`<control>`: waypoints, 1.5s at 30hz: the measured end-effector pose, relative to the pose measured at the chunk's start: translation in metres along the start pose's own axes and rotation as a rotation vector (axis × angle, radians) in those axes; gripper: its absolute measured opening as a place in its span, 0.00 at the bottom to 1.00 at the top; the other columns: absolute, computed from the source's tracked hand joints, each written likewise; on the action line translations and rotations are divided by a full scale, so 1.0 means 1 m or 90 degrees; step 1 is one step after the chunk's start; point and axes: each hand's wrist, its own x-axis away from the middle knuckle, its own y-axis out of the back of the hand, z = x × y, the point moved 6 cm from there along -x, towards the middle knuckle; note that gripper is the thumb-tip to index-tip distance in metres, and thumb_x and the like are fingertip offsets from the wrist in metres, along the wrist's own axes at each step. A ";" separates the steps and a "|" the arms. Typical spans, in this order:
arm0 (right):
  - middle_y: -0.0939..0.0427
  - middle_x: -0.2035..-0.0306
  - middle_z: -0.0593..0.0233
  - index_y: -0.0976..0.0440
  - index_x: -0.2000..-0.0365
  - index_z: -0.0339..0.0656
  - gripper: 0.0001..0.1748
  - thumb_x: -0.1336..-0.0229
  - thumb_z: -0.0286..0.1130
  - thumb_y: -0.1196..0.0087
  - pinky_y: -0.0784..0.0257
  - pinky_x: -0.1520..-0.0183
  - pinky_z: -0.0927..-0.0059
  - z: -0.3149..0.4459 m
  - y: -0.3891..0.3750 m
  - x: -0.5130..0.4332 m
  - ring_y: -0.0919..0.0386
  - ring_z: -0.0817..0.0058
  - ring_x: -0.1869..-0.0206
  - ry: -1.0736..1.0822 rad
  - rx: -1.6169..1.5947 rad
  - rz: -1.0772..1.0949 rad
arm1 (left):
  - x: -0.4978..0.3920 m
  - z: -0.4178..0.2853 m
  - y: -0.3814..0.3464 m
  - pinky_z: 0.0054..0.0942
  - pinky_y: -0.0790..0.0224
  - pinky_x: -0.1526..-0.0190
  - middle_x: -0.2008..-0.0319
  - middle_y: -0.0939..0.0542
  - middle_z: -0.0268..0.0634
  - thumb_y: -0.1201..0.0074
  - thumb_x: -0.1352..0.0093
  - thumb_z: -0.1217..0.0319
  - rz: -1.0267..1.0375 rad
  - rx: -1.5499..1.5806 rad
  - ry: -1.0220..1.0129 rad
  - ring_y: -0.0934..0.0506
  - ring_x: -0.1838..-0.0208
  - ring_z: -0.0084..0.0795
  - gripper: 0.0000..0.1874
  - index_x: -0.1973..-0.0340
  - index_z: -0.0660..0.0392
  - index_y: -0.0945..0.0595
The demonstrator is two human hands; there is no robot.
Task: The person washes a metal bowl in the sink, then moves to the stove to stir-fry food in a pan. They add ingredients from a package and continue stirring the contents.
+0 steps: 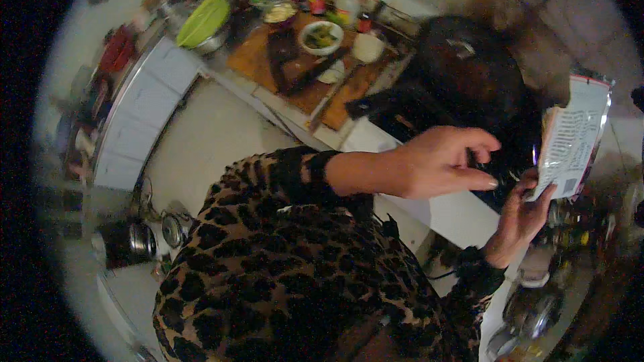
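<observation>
In my right hand (526, 216), at the right, is a plastic food packet (571, 136) with printed writing on its pale face. The packet stands tilted up, its lower end between my thumb and fingers. My left hand (443, 163) hangs over the near side of the stove, left of the packet. Its fingers are curled, with a gap to the thumb, and I see nothing held there. Beyond it sits a black wok (468, 65), its dark handle (358, 108) pointing left. The wok's contents are too dark and blurred to tell.
Left of the wok, a wooden cutting board (251, 53) bears a white bowl (322, 38) of green food. Several bottles (346, 2) line the wall. A green basket (205, 20) stands farther left. Metal cookware (533, 306) is at lower right, a rice cooker (141, 239) at lower left.
</observation>
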 end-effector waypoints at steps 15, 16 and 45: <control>0.38 0.42 0.55 0.48 0.42 0.34 0.30 0.43 0.26 0.51 0.39 0.41 0.62 -0.376 -0.261 0.027 0.37 0.63 0.41 -0.310 0.382 0.361 | 0.173 -0.020 0.466 0.19 0.43 0.85 0.83 0.27 0.31 0.46 0.39 0.70 -0.707 -0.005 0.013 0.33 0.84 0.18 0.06 0.73 0.61 0.23; 0.35 0.45 0.55 0.44 0.44 0.33 0.28 0.44 0.27 0.49 0.38 0.42 0.64 -0.380 -0.259 0.033 0.34 0.63 0.44 -0.337 0.418 0.366 | 0.189 -0.010 0.506 0.20 0.43 0.84 0.83 0.27 0.31 0.47 0.39 0.71 -0.770 -0.087 0.067 0.32 0.84 0.19 0.06 0.73 0.61 0.23; 0.31 0.59 0.45 0.40 0.51 0.32 0.30 0.51 0.37 0.44 0.31 0.62 0.61 -0.532 0.026 0.018 0.29 0.53 0.61 -0.099 1.202 -0.063 | 0.242 0.301 0.814 0.23 0.34 0.66 0.70 0.22 0.35 0.46 0.37 0.65 -0.511 -0.076 0.159 0.27 0.69 0.24 0.18 0.55 0.61 0.24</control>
